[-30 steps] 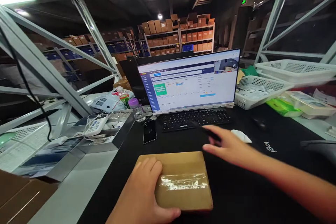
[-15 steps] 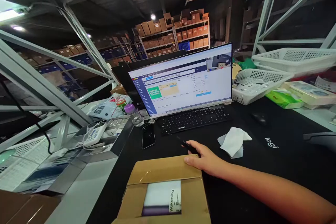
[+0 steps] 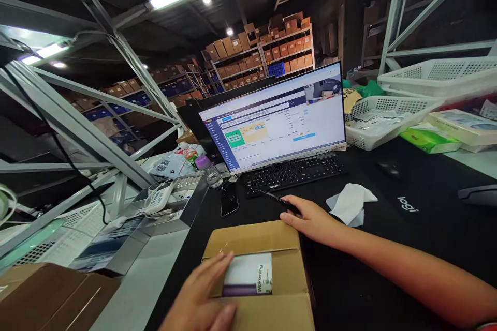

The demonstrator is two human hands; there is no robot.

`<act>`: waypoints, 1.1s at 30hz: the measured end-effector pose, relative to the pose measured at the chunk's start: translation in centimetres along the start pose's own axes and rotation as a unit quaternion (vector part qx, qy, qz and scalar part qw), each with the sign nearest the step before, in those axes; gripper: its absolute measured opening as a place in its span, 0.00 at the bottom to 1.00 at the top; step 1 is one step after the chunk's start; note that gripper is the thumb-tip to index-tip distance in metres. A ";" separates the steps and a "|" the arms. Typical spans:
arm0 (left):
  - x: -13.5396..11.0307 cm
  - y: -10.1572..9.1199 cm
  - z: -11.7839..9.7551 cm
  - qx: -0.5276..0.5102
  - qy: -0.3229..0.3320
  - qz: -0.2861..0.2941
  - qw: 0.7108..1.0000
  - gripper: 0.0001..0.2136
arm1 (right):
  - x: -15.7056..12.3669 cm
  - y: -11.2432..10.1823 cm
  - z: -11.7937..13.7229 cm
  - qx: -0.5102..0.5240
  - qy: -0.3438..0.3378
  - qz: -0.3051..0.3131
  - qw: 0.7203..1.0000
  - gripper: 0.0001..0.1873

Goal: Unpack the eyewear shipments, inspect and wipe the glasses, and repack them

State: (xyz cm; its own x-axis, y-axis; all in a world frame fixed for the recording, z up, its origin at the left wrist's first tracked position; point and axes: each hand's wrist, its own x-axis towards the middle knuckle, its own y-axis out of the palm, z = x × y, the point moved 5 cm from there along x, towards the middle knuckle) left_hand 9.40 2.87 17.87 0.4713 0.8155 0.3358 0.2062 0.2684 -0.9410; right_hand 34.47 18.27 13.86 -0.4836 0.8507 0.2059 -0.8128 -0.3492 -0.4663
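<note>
A brown cardboard box (image 3: 252, 238) lies before me on the black desk mat. Through the gap between its flaps shows a white and purple package (image 3: 247, 274) printed "Wakening". My left hand (image 3: 202, 295), slightly blurred, is over the box's left side with fingers spread and nothing in its grasp. At the far right corner of the box, my right hand (image 3: 310, 220) is closed round a slim black craft knife (image 3: 285, 202), its thin tip pointing left toward the keyboard. The thumb of that hand rests against the box edge.
Behind the box stand a keyboard (image 3: 295, 171) and a monitor (image 3: 275, 124). A phone (image 3: 229, 199) and purple-capped bottle (image 3: 209, 169) are left of them. White tissue (image 3: 353, 201) and a mouse (image 3: 388, 168) lie right, near white baskets (image 3: 392, 119). Another carton (image 3: 50, 295) is at lower left.
My left hand has come into view from below and reached the left side of the box. The right hand keeps the knife at the far corner. My view has shifted slightly left.
</note>
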 end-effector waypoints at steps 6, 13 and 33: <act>8.9 0.3 1.9 0.022 -0.030 0.163 0.986 0.40 | -3.2 -6.8 4.1 -0.209 -0.076 0.085 0.971 0.16; 10.1 4.3 1.9 0.125 0.056 0.147 0.980 0.22 | -6.8 -8.4 5.8 -0.273 -0.113 0.176 0.939 0.18; 7.1 -1.2 6.1 -0.017 -0.378 0.270 0.886 0.35 | -3.2 -15.9 -0.8 -0.294 -0.029 0.004 0.955 0.22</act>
State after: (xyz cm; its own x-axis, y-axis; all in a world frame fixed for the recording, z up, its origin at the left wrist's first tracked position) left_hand 7.22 11.45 21.13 -0.1966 0.9341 -0.2980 0.1567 -0.2701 -0.9500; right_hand 49.21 21.40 19.92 -0.5208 0.8192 0.2402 -0.4942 -0.0599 -0.8673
